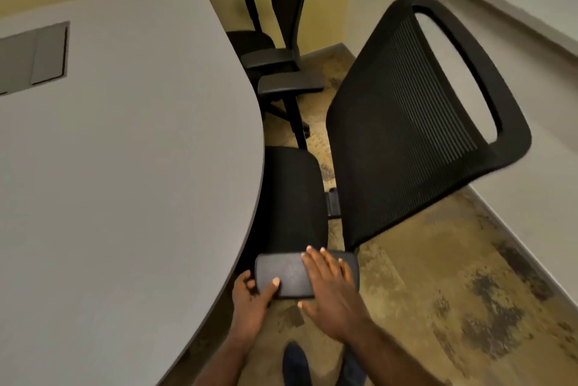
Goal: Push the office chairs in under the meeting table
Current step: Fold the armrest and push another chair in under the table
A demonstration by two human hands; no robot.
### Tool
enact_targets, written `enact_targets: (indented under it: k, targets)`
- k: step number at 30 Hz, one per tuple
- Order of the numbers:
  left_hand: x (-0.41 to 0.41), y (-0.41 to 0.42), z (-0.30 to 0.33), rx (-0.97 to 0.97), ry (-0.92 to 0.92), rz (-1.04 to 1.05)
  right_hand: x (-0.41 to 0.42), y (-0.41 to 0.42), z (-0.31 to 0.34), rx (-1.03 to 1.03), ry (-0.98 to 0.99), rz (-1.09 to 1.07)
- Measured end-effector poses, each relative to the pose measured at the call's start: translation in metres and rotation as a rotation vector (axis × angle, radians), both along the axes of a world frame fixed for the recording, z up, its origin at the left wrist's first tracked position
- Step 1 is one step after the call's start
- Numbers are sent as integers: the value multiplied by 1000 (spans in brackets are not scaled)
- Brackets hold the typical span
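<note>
1. A grey meeting table (125,151) with a rounded edge is seen filling the left of the view; a grey hatch panel (34,57) is set into its top.
2. A black office chair (391,122) with a mesh back is seen just beside the table's curved edge, its seat (294,194) partly tucked under the tabletop and its back turned to the right.
3. The near armrest pad (291,273) of this chair is held by both hands.
4. The left hand (250,301) is curled round the pad's left end, with the thumb laid on top and the fingers wrapped below.
5. The right hand (331,288) is laid flat on the pad's right part, fingers straight and slightly spread, nothing being gripped.
6. A second office chair (281,10) is seen further along the table, close to its edge, with its seat near the tabletop.
7. Mottled brown carpet (438,276) is seen under the chairs, and a dark shoe (295,363) at the bottom.
</note>
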State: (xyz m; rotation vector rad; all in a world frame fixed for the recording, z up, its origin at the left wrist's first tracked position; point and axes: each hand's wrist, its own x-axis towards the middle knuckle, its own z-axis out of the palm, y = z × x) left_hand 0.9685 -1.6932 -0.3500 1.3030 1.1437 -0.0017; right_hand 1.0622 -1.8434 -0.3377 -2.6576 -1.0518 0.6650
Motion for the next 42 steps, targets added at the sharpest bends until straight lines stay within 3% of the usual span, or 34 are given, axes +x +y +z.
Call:
enact_targets:
  k: [10,19,30,42]
  targets:
    - [23,-25,-25,-571,-169,442,38,14,-21,-14,-60,136]
    - [22,-28,-31,-560,-252,492,36,13,-39,73,-158,142]
    - [28,-21,-85,-675,-168,459,39,12,-93,0,-58,139]
    - [24,-13,-86,-649,-185,409,30,17,-90,18,-40,93]
